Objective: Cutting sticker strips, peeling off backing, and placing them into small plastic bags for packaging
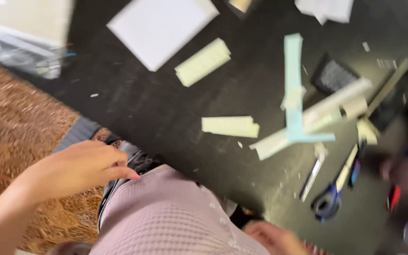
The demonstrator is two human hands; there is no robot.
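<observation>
While the left hand hovers at lower left with loosely curled, empty fingers beside the pink-clad knee, the blurred right hand sits bottom centre, its grip unclear; scissors lie right.

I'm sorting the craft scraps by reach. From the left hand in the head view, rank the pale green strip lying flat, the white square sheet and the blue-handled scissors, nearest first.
From the left hand:
1. Pale green strip, to its right on the black mat.
2. White square sheet, up and away at the top.
3. Blue-handled scissors, far right, low in the view.
</observation>
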